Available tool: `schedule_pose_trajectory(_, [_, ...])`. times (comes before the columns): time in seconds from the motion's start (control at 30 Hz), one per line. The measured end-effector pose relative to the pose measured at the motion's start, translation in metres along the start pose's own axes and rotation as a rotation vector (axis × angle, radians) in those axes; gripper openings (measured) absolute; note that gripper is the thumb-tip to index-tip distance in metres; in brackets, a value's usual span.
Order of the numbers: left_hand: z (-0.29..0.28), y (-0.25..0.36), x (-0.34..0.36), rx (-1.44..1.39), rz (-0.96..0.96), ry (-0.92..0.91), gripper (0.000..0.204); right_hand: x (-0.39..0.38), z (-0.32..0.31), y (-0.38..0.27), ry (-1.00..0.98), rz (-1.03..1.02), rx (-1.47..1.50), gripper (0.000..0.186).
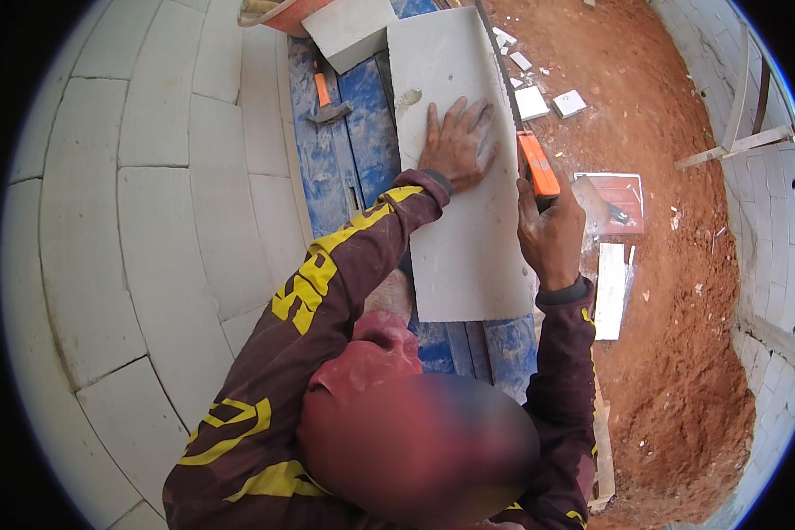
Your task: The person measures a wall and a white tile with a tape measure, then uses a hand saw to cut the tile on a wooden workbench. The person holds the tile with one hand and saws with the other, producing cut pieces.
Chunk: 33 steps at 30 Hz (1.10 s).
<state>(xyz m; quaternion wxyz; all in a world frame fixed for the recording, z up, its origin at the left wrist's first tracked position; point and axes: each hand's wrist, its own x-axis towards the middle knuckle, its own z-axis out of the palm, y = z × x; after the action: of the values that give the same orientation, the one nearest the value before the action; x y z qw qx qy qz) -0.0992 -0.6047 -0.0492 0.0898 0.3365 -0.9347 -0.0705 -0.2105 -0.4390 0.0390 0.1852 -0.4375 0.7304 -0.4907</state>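
A long white building block (468, 256) lies on a blue, dust-covered platform (362, 97). My left hand (459, 146) rests flat on its upper face with the fingers spread. At the block's right edge, my right hand (552, 225) is closed round the orange handle of a handsaw (539, 165). The dark saw blade runs away from me along that edge; whether its teeth are in the block I cannot tell. Left of the block, a hammer (325, 97) with an orange grip lies on the platform.
Another white block (349, 31) and an orange-red bucket (291, 13) stand at the far end. A block wall (159, 194) rises on the left. Red soil (680, 291) on the right carries block offcuts (532, 103), a reddish board (623, 203) with a trowel, and wooden bracing (742, 146).
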Motion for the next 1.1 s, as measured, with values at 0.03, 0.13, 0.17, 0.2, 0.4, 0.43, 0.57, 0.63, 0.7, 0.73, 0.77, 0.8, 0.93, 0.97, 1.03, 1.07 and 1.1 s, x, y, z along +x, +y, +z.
schedule_pose_trajectory(0.03, [0.0,0.0,0.0,0.01,0.003,0.002,0.065,0.0,0.0,0.0,-0.002,0.006,0.002,0.049])
schedule_pose_trajectory(0.13, [-0.001,0.0,0.0,0.025,0.007,0.0,0.065,0.0,-0.001,0.0,-0.059,0.068,-0.017,0.048])
schedule_pose_trajectory(0.17, [0.0,0.0,0.0,0.023,0.007,-0.004,0.065,-0.001,-0.001,-0.001,-0.068,0.079,-0.028,0.048])
schedule_pose_trajectory(0.2, [0.0,-0.001,0.0,0.025,0.002,-0.017,0.066,-0.002,-0.002,-0.002,-0.062,0.077,-0.022,0.048])
schedule_pose_trajectory(0.4, [0.003,-0.002,0.001,0.022,0.008,-0.003,0.068,-0.018,-0.006,-0.017,0.033,0.01,0.003,0.052])
schedule_pose_trajectory(0.43, [0.003,-0.002,0.001,0.035,0.006,-0.008,0.068,-0.022,-0.008,-0.019,-0.033,0.154,0.001,0.037])
schedule_pose_trajectory(0.57, [0.003,-0.003,0.001,0.027,0.003,-0.002,0.067,-0.034,-0.014,-0.026,-0.046,0.191,-0.016,0.041])
schedule_pose_trajectory(0.63, [0.004,-0.003,0.001,0.034,-0.001,-0.014,0.066,-0.037,-0.017,-0.027,-0.014,0.14,-0.005,0.055])
schedule_pose_trajectory(0.7, [0.005,-0.003,0.001,0.03,0.012,0.003,0.065,-0.04,-0.019,-0.027,-0.008,0.121,0.002,0.063])
schedule_pose_trajectory(0.73, [0.005,-0.004,0.001,0.037,0.012,0.0,0.065,-0.041,-0.02,-0.027,-0.019,0.134,0.007,0.064])
schedule_pose_trajectory(0.77, [0.006,-0.004,0.001,0.04,0.012,0.001,0.066,-0.043,-0.021,-0.027,-0.015,0.128,0.002,0.065])
schedule_pose_trajectory(0.8, [0.006,-0.004,0.001,0.026,0.018,0.006,0.066,-0.046,-0.021,-0.027,-0.033,0.167,0.014,0.059])
schedule_pose_trajectory(0.93, [0.009,-0.006,0.002,0.008,0.023,0.004,0.068,-0.057,-0.026,-0.031,-0.047,0.224,0.017,0.049])
schedule_pose_trajectory(0.97, [0.01,-0.007,0.002,0.011,0.018,-0.002,0.068,-0.06,-0.028,-0.032,-0.055,0.244,0.017,0.05])
schedule_pose_trajectory(1.03, [0.011,-0.008,0.002,0.007,0.029,0.018,0.068,-0.065,-0.032,-0.034,-0.042,0.247,0.035,0.05])
schedule_pose_trajectory(1.07, [0.012,-0.008,0.002,0.011,0.024,0.006,0.068,-0.067,-0.033,-0.035,-0.037,0.255,0.044,0.051])
schedule_pose_trajectory(1.1, [0.012,-0.009,0.002,0.009,0.034,0.025,0.068,-0.069,-0.035,-0.036,-0.039,0.252,0.046,0.051])
